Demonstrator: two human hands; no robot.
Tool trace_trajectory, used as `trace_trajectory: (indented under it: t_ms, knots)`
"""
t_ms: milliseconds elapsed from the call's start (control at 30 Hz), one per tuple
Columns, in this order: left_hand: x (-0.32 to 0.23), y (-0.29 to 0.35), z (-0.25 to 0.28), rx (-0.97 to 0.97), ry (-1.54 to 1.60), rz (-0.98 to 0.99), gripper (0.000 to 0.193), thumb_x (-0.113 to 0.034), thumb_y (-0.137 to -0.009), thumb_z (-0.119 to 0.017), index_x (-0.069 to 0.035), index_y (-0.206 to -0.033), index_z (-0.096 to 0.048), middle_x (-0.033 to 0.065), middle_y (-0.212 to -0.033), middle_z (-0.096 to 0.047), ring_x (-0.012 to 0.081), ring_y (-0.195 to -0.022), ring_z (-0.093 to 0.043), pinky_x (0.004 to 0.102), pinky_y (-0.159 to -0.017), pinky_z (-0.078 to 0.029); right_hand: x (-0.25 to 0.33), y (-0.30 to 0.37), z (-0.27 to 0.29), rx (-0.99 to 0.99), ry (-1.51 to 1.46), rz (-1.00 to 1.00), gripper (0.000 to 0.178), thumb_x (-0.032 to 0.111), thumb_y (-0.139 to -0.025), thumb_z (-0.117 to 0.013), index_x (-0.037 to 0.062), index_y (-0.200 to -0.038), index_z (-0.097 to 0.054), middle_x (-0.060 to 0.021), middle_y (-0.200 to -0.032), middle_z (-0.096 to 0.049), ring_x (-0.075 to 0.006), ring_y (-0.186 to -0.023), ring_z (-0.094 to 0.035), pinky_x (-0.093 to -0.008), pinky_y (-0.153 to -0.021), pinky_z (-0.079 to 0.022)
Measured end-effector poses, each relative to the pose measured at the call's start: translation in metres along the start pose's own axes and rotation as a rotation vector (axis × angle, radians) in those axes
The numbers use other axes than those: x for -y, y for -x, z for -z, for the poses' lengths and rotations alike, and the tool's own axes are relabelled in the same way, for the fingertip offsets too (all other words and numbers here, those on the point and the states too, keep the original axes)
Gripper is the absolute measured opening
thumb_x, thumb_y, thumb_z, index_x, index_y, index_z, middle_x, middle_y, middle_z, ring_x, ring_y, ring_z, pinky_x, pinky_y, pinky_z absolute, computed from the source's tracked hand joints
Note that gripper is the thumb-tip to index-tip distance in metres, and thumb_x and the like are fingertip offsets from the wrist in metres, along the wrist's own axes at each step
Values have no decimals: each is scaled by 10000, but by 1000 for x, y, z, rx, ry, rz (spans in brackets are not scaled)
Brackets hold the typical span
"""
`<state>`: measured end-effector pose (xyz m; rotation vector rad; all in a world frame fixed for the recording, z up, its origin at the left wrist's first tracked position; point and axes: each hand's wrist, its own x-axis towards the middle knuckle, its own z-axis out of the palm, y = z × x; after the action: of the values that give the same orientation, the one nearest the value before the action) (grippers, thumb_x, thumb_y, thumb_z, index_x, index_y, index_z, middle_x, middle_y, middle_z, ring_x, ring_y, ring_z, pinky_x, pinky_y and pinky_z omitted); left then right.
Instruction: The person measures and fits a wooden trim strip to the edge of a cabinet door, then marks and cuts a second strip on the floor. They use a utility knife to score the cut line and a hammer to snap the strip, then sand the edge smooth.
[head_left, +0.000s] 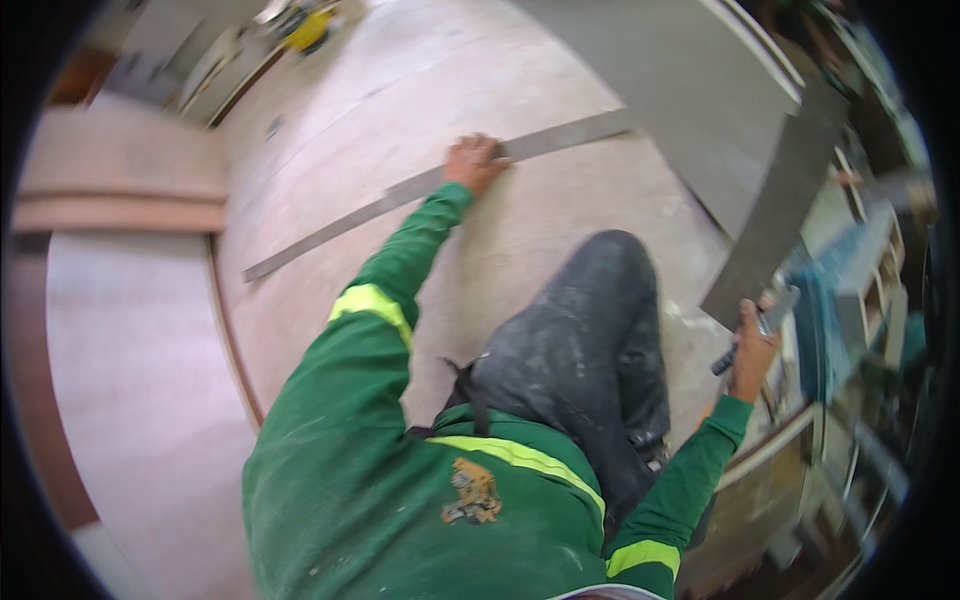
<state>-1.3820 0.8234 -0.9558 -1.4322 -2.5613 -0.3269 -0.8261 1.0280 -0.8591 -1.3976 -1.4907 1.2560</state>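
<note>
My left hand (475,165) rests on a long grey strip (565,136) that lies slantwise across the pale board, its fingers bent and close together over the strip's edge. A narrower grey length (320,235) runs on from it toward the left. At the right, my right hand (752,352) is closed round a hand tool (724,360) with a dark handle and a metal end; blur hides its exact kind. A wider dark grey strip (770,215) meets that hand at its lower end and stretches away to the upper right. Whether the fingers also grip this strip I cannot tell.
The pale board (350,140) spreads under my bent knee (600,290). A large grey sheet (680,80) lies at the far right. Beyond my right hand stands a shelf unit (870,280) with blue film. A yellow and black object (308,30) sits far left; a white panel (140,350) lies nearer.
</note>
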Motion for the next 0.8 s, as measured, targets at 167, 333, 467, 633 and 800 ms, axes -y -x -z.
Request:
trace_trajectory:
  t_ms: [167, 333, 467, 633, 800]
  knots:
    - [12, 4, 33, 62, 181, 10, 493, -505, -1012, -700, -174, -1378, -692, 105, -1374, -647, 358, -1305, -566, 523, -1113, -452, 69, 3, -66, 85, -53, 65, 450, 201, -972, -848, -4, -1327, -662, 17, -796, -606, -48, -592, -487, -226, -531, -363]
    - [-33, -65, 24, 45, 140, 94, 466, -464, -998, -726, -200, -1381, -694, 110, -1349, -648, 354, -1290, -561, 508, -1115, -424, 131, -174, -98, 262, 149, 166, 426, 249, -963, -828, -7, -1291, -739, 3, -901, -643, -89, -666, -510, -284, -602, -419]
    - [-65, -126, 19, 132, 77, 162, 464, -396, -1009, -727, -182, -1416, -668, 128, -1342, -644, 357, -1279, -568, 515, -1127, -417, 112, -309, -151, 279, 173, 260, 403, 249, -974, -810, -4, -1277, -728, -8, -962, -674, -112, -784, -592, -292, -714, -498]
    - [-40, -166, -28, -40, 256, 66, 451, -273, -1011, -725, -123, -1428, -642, 150, -1333, -640, 370, -1257, -576, 514, -1121, -434, 96, -321, -265, 360, 328, 215, 426, 237, -966, -786, -19, -1299, -714, -122, -1062, -766, -223, -975, -719, -369, -918, -553]
    - [-47, -233, -99, -170, 580, -30, 403, -170, -997, -741, -85, -1383, -662, 173, -1277, -656, 389, -1197, -598, 488, -1045, -499, 80, -301, -356, 322, 417, 137, 377, 177, -971, -753, 16, -1310, -713, -184, -1060, -778, -306, -979, -746, -428, -919, -559]
